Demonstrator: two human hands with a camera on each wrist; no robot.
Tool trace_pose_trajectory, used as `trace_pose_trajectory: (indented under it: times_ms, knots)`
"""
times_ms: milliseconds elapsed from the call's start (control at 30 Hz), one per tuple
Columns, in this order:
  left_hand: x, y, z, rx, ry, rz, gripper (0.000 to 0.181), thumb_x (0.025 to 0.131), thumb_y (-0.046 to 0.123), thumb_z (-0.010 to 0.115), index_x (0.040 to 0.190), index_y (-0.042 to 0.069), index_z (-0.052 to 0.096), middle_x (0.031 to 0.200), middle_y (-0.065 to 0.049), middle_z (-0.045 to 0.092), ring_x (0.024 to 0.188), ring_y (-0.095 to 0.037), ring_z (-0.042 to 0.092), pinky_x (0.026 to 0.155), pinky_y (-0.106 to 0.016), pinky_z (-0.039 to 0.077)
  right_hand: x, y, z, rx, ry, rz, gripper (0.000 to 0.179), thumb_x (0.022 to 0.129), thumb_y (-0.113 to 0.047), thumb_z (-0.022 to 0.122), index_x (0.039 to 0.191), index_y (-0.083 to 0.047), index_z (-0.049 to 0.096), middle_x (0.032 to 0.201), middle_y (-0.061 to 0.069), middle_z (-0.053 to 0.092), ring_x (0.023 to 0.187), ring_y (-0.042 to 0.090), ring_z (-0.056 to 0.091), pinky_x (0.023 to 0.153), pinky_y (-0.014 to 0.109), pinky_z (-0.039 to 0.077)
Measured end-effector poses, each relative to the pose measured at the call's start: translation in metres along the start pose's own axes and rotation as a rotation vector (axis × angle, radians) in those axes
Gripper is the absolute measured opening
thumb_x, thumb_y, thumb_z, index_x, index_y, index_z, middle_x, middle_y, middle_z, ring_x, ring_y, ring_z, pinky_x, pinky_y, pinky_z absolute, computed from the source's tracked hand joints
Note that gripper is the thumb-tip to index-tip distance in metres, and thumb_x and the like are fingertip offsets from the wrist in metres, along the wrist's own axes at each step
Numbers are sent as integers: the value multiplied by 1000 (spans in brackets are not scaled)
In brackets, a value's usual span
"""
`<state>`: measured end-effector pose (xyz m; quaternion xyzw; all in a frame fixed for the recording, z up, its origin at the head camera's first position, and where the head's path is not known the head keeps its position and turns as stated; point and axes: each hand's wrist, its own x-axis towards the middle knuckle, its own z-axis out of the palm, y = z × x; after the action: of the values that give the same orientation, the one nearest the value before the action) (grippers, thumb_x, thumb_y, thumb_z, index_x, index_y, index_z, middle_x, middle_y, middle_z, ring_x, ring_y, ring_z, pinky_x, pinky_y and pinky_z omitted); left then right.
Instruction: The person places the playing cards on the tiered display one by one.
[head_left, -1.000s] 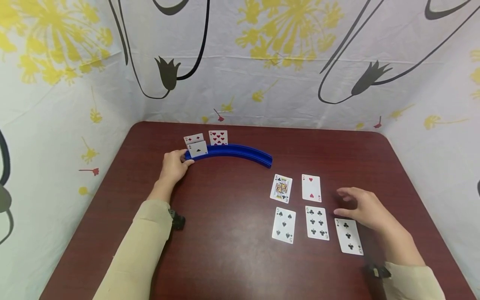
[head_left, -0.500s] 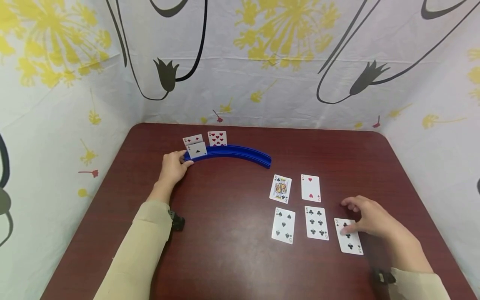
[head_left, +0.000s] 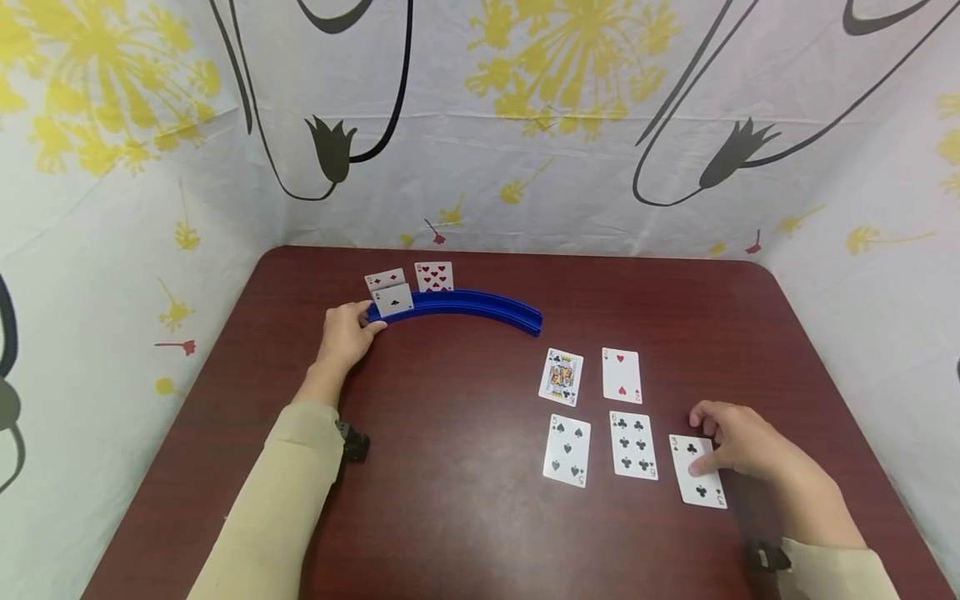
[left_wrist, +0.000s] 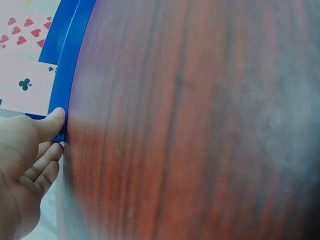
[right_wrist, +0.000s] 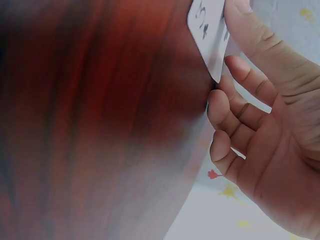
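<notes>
In the head view my left hand (head_left: pixel 347 335) grips the left end of a curved blue card holder (head_left: pixel 480 305), its thumb at the front. Upright in the holder stand an ace of clubs (head_left: pixel 393 300), a diamond card (head_left: pixel 385 279) partly behind it, and a card of several hearts (head_left: pixel 434 277). At the right, the thumb of my right hand (head_left: pixel 750 446) rests on a three of clubs (head_left: pixel 701 493) lying face up on the table. The other fingers bend loosely beside the card's far right corner (right_wrist: pixel 206 30); no finger shows plainly beneath it.
Face up near the right hand lie a king of clubs (head_left: pixel 561 377), a two of hearts (head_left: pixel 622 376), a five of spades (head_left: pixel 567 451) and a six of clubs (head_left: pixel 633 446). Patterned white fabric (head_left: pixel 480 183) encloses the far and side edges of the brown table (head_left: pixel 450 500).
My right hand has drawn back toward me, and its thumb has come down onto the three of clubs. My left hand stays on the card holder.
</notes>
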<state>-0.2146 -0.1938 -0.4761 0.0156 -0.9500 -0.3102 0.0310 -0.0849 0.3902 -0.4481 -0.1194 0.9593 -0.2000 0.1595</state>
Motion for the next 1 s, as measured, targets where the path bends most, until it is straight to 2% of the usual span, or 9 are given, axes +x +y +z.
trace_pose_trajectory:
  times_ms: [133, 267, 700, 900, 1000]
  knots:
    - [0, 0, 0, 2, 0, 5, 52, 96, 19, 72, 140, -6, 57, 118, -27, 67, 105, -36, 67, 93, -51, 55, -1, 1, 1, -10, -12, 5, 56, 52, -32, 100, 87, -10, 61, 79, 0, 53, 73, 17, 48, 61, 33, 42]
    - [0, 0, -1, 4, -1, 7, 52, 96, 18, 72, 140, -6, 57, 118, -27, 67, 105, -36, 67, 93, -51, 54, -2, 0, 1, -18, -17, 9, 53, 54, -30, 99, 85, -11, 61, 79, -1, 53, 74, 17, 48, 61, 33, 42]
    - [-1, 0, 0, 1, 0, 12, 52, 96, 19, 73, 139, -6, 58, 114, -26, 68, 102, -36, 67, 91, -51, 55, -4, 3, 5, -62, 19, -20, 58, 56, -34, 99, 79, -13, 50, 80, -1, 45, 72, 16, 42, 60, 31, 32]
    - [0, -1, 1, -7, 14, 6, 51, 96, 19, 73, 138, -6, 58, 114, -26, 68, 101, -35, 67, 91, -50, 55, -5, 3, 5, -7, 20, 7, 54, 59, -30, 97, 75, -14, 48, 67, -5, 40, 61, 12, 36, 53, 27, 29]
    - [0, -1, 1, -9, 9, 3, 52, 96, 18, 73, 139, -6, 58, 115, -26, 68, 102, -35, 67, 92, -50, 55, -6, 1, 4, 7, 29, 20, 52, 58, -29, 98, 79, -14, 52, 69, -4, 47, 62, 13, 39, 53, 27, 33]
